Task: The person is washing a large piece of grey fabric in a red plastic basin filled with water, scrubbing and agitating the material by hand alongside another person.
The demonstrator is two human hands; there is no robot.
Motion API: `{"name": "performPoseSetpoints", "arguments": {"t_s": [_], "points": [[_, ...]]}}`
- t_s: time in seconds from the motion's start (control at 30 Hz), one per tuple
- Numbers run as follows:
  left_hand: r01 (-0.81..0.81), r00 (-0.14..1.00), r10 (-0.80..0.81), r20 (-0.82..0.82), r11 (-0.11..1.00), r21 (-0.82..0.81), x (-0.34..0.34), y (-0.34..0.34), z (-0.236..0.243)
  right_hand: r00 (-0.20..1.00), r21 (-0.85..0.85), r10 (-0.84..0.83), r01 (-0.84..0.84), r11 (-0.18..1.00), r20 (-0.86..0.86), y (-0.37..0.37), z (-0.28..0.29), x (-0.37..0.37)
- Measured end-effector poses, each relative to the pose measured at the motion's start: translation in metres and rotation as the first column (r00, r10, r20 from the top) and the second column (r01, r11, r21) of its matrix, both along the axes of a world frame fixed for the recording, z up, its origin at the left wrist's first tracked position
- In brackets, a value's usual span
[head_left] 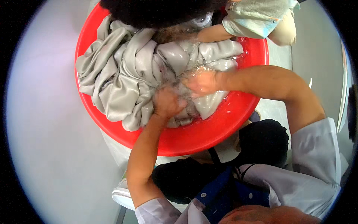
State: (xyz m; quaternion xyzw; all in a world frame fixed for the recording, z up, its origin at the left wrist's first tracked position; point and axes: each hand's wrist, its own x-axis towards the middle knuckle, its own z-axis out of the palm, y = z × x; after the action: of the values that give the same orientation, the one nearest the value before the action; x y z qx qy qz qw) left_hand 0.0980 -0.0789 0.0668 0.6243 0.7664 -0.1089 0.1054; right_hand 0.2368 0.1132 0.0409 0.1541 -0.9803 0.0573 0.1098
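The person's white sleeves [317,156] are lying nearest, at the near edge. The left hand [166,103] is clenching around the wet grey cloth [126,74] in the middle of the red basin [209,134]. Just to the right, the right hand [203,82] is pressing its bent fingers [194,86] into the same cloth, which is spreading to the far left under both hands.

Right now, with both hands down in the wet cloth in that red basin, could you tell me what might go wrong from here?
1. The grey cloth is piled over the left rim of the red basin; it may slide out and drip on the floor.
2. The left hand and right hand are kneading in the water, and suds could splash over the near rim onto the person's dark trousers.
3. Another person's arm reaches into the basin at the far side; hands might collide.
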Motion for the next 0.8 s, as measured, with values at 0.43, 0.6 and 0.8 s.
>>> {"name": "performPoseSetpoints", "arguments": {"t_s": [0.43, 0.6, 0.8], "points": [[-0.195, 0.939, 0.118, 0.323, 0.956, 0.218, -0.046, -0.005, -0.007, 0.902, -0.399, -0.034, 0.224, 0.889, 0.431, -0.012, 0.015, -0.03], [-0.166, 0.958, 0.046, 0.282, 0.894, 0.417, -0.002, -0.06, 0.022, 0.89, -0.292, -0.15, 0.295, 0.91, 0.431, -0.048, 0.049, -0.012], [0.056, 0.963, -0.181, 0.201, 0.862, 0.505, 0.071, -0.114, 0.073, 0.957, -0.044, 0.048, -0.037, 0.998, 0.287, -0.052, 0.11, 0.096]]}}
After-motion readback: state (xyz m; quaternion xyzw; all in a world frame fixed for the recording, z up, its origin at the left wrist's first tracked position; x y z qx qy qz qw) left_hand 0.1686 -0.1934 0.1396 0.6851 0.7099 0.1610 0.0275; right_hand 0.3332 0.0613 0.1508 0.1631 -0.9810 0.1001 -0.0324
